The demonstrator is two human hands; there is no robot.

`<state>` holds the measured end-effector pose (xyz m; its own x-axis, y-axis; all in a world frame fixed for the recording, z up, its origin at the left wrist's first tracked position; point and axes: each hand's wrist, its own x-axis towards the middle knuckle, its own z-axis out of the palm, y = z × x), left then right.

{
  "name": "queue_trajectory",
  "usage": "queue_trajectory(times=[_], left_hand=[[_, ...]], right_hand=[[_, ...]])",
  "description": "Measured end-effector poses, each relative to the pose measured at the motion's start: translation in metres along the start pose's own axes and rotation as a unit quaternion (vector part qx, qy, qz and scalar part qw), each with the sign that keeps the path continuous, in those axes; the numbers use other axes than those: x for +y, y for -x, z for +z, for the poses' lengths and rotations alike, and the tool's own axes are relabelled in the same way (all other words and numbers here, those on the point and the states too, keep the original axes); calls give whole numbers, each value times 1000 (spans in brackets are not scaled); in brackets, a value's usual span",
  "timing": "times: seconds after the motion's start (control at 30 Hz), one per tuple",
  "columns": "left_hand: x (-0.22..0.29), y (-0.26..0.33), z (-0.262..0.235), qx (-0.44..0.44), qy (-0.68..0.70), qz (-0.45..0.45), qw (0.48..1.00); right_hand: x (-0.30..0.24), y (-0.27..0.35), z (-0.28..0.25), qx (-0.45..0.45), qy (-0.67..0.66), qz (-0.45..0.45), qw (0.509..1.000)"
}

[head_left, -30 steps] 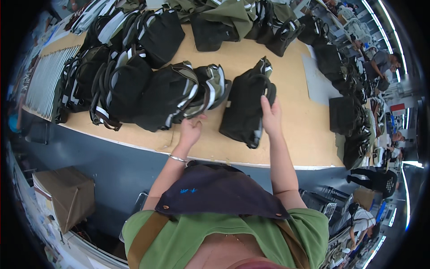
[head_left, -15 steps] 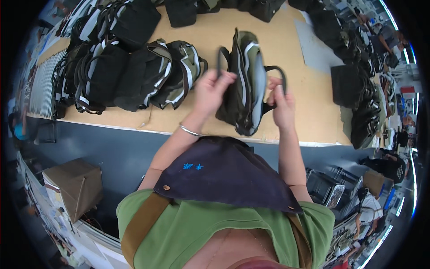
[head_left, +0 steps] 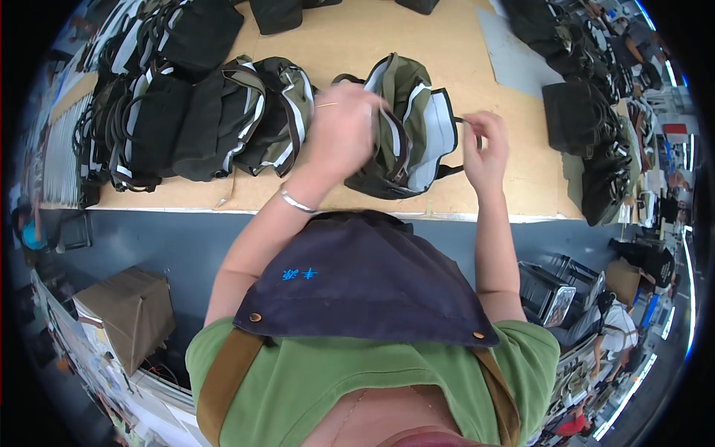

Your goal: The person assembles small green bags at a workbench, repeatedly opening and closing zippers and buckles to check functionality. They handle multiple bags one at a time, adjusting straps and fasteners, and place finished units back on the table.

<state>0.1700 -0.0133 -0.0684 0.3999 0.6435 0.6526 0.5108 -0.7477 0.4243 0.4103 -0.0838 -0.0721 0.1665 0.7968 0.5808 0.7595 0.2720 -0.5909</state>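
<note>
A black handbag (head_left: 436,141) with olive lining and pale white inner edges stands on the table before me, its mouth spread wide. On its right side, my right hand (head_left: 486,149) is closed round the dark handle, drawing it outward. At the left edge of the opening is my left hand (head_left: 342,128), smeared by motion; its fingertips reach the bag's rim, and what they grip, if anything, cannot be made out. Part of the left handle shows behind that hand. Close by on the left lies another open bag (head_left: 272,134) with similar lining.
Rows of black bags (head_left: 153,127) lean together on the table's left, and more bags (head_left: 577,115) line its right. A grey sheet (head_left: 514,56) lies at the far right of the tan tabletop (head_left: 320,41). Below left stands a brown box (head_left: 126,313). People work beyond on the right.
The bag's mouth has opened much wider, showing more lining. My left hand has risen toward the rim from the left handle; my right hand has moved outward, still with the right handle.
</note>
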Motion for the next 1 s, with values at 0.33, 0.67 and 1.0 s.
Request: queue_trajectory(times=[0.33,0.67,1.0], left_hand=[[11,-11,87,-633,-189,108,743],[-34,12,41,-592,-184,45,783],[-41,36,73,-629,-235,40,740]], right_hand=[[17,-20,60,-424,16,70,903],[2,3,129,-623,259,-69,735],[14,-10,94,-587,201,-110,777]])
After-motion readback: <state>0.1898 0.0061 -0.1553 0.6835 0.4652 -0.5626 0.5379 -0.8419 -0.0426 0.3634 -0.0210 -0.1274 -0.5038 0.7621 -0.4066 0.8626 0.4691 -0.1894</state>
